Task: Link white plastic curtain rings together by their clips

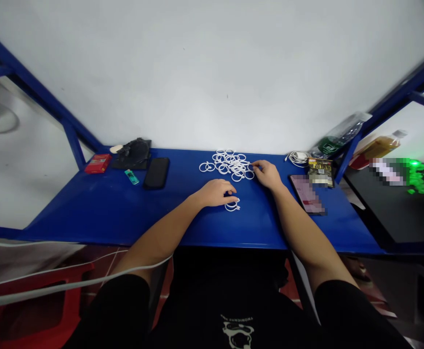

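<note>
A loose pile of white plastic rings [230, 164], several with small tabs on them, lies on the blue tabletop near the wall. At the pile's right edge is my right hand [268, 174], its fingers pinched together at a ring [249, 174]. My left hand [216, 193] rests palm down in front of the pile, with a gap between thumb and fingers. Just below its thumb lie one or two more white rings [232, 207], apart from the pile. The thumb is close to them; whether it touches them I cannot tell.
On the left are a black phone [156, 173], a teal packet [132, 177], a red box [98, 164] and a dark pouch [134, 154]. A coiled white cable [297, 158], a snack packet [321, 169], another phone [306, 194] and a bottle [337, 138] lie right. A cable [88, 281] crosses my left arm.
</note>
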The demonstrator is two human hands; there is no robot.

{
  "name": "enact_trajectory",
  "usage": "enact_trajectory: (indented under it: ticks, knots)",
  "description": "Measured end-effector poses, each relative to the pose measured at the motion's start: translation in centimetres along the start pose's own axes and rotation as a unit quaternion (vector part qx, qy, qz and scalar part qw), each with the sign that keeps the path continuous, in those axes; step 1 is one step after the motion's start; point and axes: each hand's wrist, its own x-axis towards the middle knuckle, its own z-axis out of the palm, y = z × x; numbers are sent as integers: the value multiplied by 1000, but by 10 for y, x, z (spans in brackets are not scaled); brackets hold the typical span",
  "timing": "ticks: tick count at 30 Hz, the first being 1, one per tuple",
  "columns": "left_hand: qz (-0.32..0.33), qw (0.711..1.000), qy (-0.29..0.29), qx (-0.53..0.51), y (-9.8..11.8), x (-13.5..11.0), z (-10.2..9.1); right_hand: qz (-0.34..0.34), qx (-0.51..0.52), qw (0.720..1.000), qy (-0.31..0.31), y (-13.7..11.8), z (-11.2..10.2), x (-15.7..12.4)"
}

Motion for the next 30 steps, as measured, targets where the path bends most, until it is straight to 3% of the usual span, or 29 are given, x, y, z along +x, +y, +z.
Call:
enact_trajectory:
  ticks: [6, 16, 22, 26, 30]
  knots:
    - [5, 1000, 1, 5, -1, -1, 1, 1, -2, 999, -34, 0, 1, 0]
    - [2, 999, -28, -25, 5, -1, 0, 135, -75, 987, -42, -6, -13, 0]
    - [-27, 997, -35, -62, 6, -1, 0, 147, -128, 980, -32, 1, -19, 0]
    - [-35, 999, 4, -36, 0, -1, 4, 149, -109, 983, -17, -7, -25, -2]
    - [-38, 994, 98, -17, -4, -1, 4, 68, 73, 993, 56, -31, -26, -9]
